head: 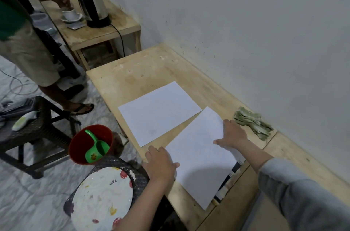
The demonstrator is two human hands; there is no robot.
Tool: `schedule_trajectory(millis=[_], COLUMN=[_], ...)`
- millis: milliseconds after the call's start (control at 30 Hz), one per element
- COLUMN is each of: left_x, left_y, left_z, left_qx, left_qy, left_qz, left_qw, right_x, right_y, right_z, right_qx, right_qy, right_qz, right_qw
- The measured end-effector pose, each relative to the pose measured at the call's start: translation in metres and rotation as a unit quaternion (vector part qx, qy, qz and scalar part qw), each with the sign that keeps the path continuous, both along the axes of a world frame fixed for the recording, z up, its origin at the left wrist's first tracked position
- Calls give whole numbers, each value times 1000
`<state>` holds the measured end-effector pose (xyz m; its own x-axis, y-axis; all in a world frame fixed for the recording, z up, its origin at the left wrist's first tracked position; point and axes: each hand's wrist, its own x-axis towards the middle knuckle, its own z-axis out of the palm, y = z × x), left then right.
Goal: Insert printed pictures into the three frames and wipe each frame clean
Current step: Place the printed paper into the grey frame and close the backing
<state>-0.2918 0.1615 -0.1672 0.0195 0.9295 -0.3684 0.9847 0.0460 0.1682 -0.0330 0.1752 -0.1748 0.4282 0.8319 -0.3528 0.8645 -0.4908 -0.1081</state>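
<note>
Two white sheets lie blank side up on the wooden table (132, 71). The far sheet (159, 112) lies flat by itself. The near sheet (200, 157) covers a dark-edged object (226, 183), perhaps a frame or print, of which only a strip shows at the sheet's right edge. My left hand (161, 164) rests on the near sheet's left edge with fingers spread flat. My right hand (232, 134) holds the sheet's far right edge, thumb stretched over the paper. A folded green cloth (252, 122) lies by the wall, just beyond my right hand.
A red bucket (75, 147) with a green scoop (96, 147) and a paint-stained round plate (102, 198) sit left of the table. Another person (24, 41) stands at a second table with a kettle (93, 3) and a cup (71, 14). A dark stool (32, 128) stands at left.
</note>
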Motion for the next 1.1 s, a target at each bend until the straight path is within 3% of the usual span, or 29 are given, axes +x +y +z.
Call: schedule_trajectory(millis=[267, 400, 533, 700, 833, 933, 1100], left_x=[0, 0, -6, -18, -12, 10, 67], left_y=[1, 5, 7, 9, 16, 16, -8], left_z=[-3, -7, -9, -2, 21, 36, 48], left_qx=[2, -20, -24, 47, 95, 88, 71], left_qy=[-22, -39, -128, -346, -431, -486, -497], left_qz=[12, 18, 36, 128, 192, 183, 97], left_qw=[1000, 999, 991, 928, 876, 850, 860], right_x=[-3, 6, 19, 27, 35, 44, 60], right_y=[2, 3, -3, -22, -57, -100, -199], right_z=[3, 7, 18, 39, 60, 75, 78], right_qx=[-9, 2, 81, 202, 244, 276, 296], right_qy=[26, 127, 238, 240, 244, 250, 246], right_qz=[-40, -109, -186, -163, -210, -251, -352], right_qw=[999, 986, 950, 935, 915, 893, 853])
